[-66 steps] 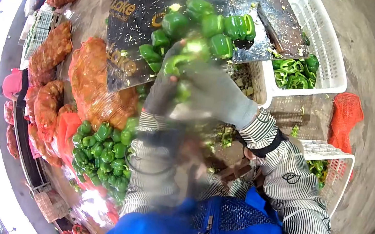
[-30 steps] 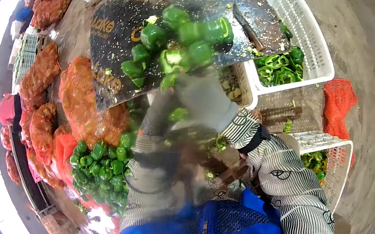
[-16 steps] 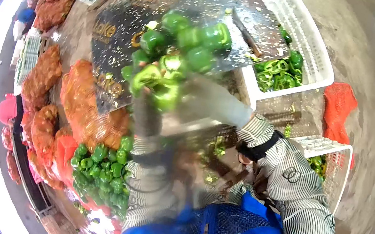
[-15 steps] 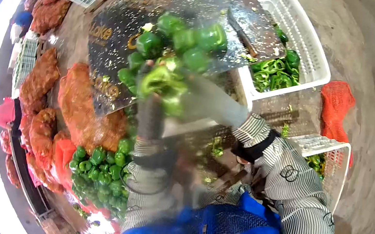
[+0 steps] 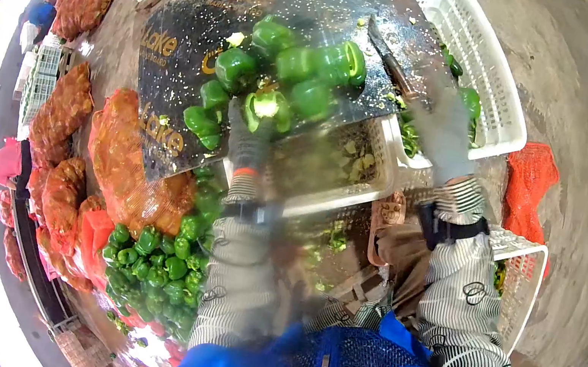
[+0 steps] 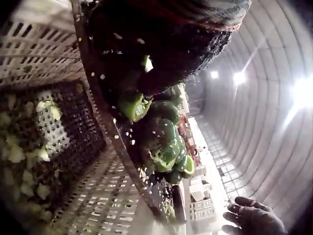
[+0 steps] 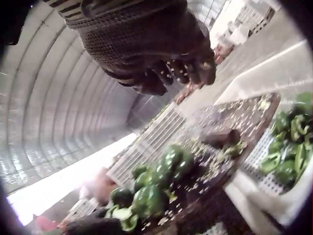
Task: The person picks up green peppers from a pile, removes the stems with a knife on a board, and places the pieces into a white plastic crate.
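Observation:
My gloved left hand (image 5: 247, 147) is at the near edge of a black board (image 5: 169, 98). Its fingers lie along the left side of a cut green pepper (image 5: 282, 114) with a pale core. The left wrist view leaves those fingers dark, so I cannot tell whether they grip it. Over the right crate (image 5: 511, 133), beside the board's corner, is my gloved right hand (image 5: 442, 130), blurred. Its fingers are relaxed and hold nothing in the right wrist view. Several whole and cut green peppers (image 5: 236, 71) sit mid-board. A knife (image 5: 390, 54) lies near the right hand.
Pepper strips (image 7: 298, 127) fill part of the right crate. A scrap crate (image 5: 337, 204) stands below the board's near edge. Whole peppers (image 5: 157, 269) are heaped at left beside full mesh bags (image 5: 135, 166). An orange-red mesh sack (image 5: 530, 190) lies on the floor at right.
Both hands had been together over an opened pepper, which is gone from between them. The right hand has moved right to the crate; the left is now by the cut pepper on the board.

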Demonstrator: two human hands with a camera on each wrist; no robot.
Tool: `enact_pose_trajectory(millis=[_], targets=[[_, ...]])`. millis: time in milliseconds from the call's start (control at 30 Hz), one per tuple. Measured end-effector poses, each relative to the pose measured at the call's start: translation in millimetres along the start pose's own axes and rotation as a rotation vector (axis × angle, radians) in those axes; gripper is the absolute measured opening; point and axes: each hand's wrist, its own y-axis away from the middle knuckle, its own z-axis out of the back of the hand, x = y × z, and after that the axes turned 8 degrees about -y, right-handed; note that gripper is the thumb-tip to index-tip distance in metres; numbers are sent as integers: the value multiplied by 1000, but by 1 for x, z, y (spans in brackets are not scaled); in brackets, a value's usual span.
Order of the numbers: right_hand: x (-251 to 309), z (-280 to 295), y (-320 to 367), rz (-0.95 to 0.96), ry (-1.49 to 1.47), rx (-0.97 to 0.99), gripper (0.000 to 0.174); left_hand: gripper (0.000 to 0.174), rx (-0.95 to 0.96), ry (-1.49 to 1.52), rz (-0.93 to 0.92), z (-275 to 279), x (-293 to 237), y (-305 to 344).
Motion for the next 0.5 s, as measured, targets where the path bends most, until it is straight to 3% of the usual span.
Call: enact_pose_trajectory(millis=[67, 133, 167, 267, 300, 400, 467, 500], targets=[[9, -35, 9, 260, -324, 86, 33, 83, -30, -89, -14, 3, -16, 4], [33, -49, 18, 295, -432, 286, 29, 74, 177, 362, 266, 11, -36, 9], [38, -58, 19, 297, -434, 286, 29, 74, 174, 362, 265, 14, -45, 13], [41, -89, 24, 311, -520, 445, 29, 51, 240, 754, 357, 23, -62, 26], [44, -96, 28, 294, -541, 372, 28, 47, 267, 764, 230, 28, -66, 26], [62, -94, 27, 254, -495, 327, 27, 47, 243, 852, 210, 42, -93, 46], [82, -72, 34, -89, -819, 510, 28, 46, 216, 709, 187, 47, -103, 56], [77, -81, 39, -85, -819, 512, 28, 47, 141, 626, 61, 43, -101, 61]])
